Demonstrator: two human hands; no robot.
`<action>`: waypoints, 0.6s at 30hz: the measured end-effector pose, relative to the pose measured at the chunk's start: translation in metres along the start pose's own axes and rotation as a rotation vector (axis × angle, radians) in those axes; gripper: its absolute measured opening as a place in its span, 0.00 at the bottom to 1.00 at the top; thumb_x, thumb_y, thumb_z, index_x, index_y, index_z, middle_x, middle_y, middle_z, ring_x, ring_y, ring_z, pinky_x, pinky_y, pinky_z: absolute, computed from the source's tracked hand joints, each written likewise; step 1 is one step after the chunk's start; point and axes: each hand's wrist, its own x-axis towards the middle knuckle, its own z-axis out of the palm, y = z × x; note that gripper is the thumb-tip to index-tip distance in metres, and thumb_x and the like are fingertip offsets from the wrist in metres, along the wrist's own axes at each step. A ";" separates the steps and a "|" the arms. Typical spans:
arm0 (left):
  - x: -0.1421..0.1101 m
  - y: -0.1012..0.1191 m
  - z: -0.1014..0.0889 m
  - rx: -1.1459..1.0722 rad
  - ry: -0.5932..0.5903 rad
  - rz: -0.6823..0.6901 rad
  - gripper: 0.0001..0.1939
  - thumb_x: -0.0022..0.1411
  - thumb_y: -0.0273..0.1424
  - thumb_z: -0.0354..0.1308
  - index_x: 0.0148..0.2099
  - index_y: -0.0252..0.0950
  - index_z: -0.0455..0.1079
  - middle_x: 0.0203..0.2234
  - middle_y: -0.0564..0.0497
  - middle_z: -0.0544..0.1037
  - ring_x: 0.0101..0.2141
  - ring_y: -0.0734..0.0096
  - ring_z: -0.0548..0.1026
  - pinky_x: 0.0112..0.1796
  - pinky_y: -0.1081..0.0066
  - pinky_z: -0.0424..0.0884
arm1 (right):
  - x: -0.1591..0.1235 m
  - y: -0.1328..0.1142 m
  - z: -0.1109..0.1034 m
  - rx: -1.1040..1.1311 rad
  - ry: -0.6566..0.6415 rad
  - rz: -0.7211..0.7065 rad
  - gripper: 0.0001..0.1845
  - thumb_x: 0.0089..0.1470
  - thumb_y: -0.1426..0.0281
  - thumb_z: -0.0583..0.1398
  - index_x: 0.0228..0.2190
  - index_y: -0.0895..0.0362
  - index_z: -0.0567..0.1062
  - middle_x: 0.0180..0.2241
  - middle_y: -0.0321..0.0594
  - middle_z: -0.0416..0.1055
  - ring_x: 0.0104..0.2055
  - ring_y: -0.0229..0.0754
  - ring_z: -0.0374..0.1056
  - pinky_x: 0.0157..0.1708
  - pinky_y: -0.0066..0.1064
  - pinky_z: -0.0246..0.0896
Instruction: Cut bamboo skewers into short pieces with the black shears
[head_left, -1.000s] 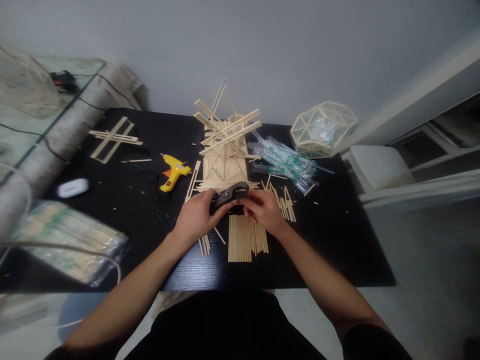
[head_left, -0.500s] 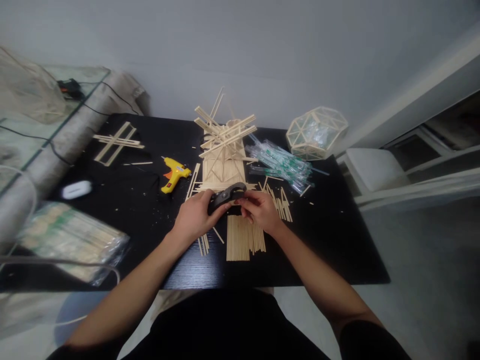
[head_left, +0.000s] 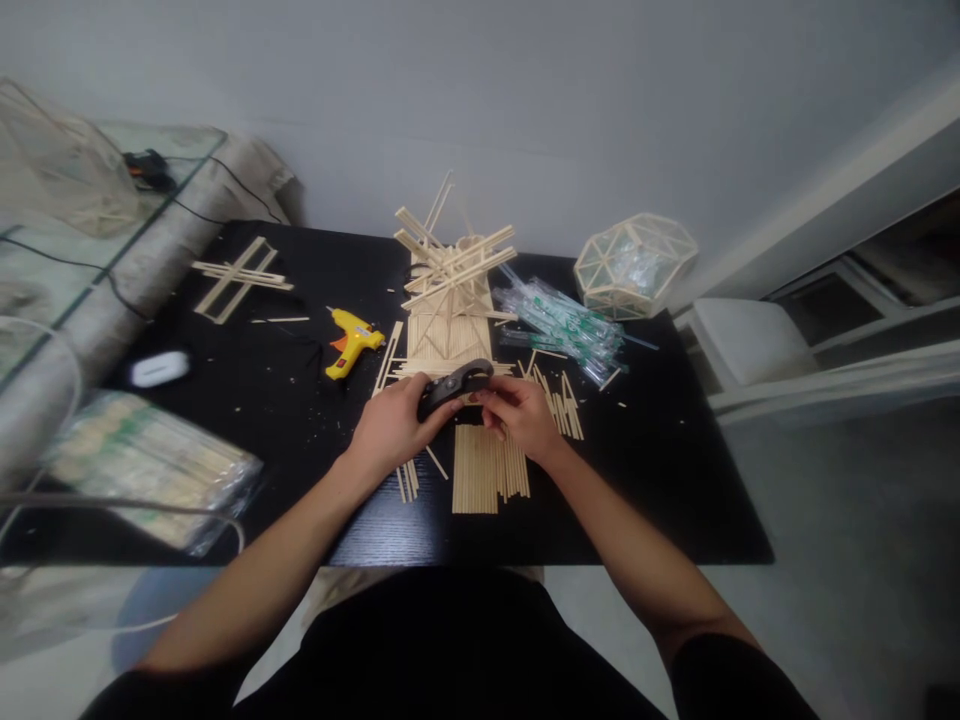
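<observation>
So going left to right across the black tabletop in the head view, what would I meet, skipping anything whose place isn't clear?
Small white object, crossed wooden sticks, yellow glue gun, spiky stick structure, faceted wooden frame.

The hands hold a dark cutting tool above wooden sticks on a black table; a yellow glue gun lies left of the stick structure.

Pale, matt wooden sticks; glossy clear plastic wrappers; yellow plastic glue gun.
</observation>
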 end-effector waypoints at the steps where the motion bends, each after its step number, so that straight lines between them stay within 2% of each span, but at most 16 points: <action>1: 0.000 0.000 0.000 -0.002 -0.003 -0.004 0.23 0.69 0.54 0.53 0.41 0.38 0.68 0.32 0.45 0.78 0.31 0.60 0.76 0.33 0.66 0.66 | 0.000 0.001 0.000 0.007 0.002 -0.004 0.16 0.53 0.57 0.70 0.34 0.58 0.82 0.17 0.31 0.71 0.13 0.30 0.58 0.12 0.24 0.52; 6: 0.000 0.003 -0.002 0.001 -0.017 -0.032 0.23 0.69 0.54 0.53 0.39 0.38 0.68 0.30 0.45 0.78 0.30 0.60 0.76 0.31 0.67 0.63 | 0.001 0.003 -0.001 0.025 0.006 -0.012 0.15 0.53 0.59 0.70 0.35 0.58 0.81 0.17 0.30 0.71 0.14 0.31 0.59 0.12 0.24 0.54; 12: -0.001 0.004 -0.002 -0.031 -0.007 -0.060 0.22 0.68 0.54 0.55 0.38 0.38 0.69 0.26 0.47 0.76 0.26 0.62 0.74 0.29 0.68 0.60 | 0.001 0.004 0.000 0.016 0.009 -0.031 0.17 0.53 0.57 0.70 0.36 0.58 0.81 0.20 0.32 0.72 0.18 0.33 0.64 0.13 0.25 0.58; 16: 0.001 0.004 -0.007 -0.230 0.034 -0.114 0.21 0.67 0.52 0.56 0.35 0.38 0.69 0.22 0.53 0.71 0.25 0.67 0.70 0.30 0.70 0.61 | 0.001 0.005 -0.001 0.058 -0.002 -0.043 0.21 0.55 0.58 0.69 0.47 0.55 0.80 0.31 0.36 0.78 0.20 0.33 0.68 0.15 0.25 0.61; 18: 0.003 0.002 -0.010 -0.384 0.078 -0.135 0.23 0.68 0.52 0.55 0.32 0.38 0.67 0.20 0.54 0.68 0.25 0.69 0.67 0.29 0.71 0.61 | 0.001 0.004 -0.002 0.060 -0.028 -0.048 0.23 0.57 0.58 0.68 0.52 0.52 0.78 0.32 0.35 0.78 0.21 0.33 0.70 0.18 0.25 0.64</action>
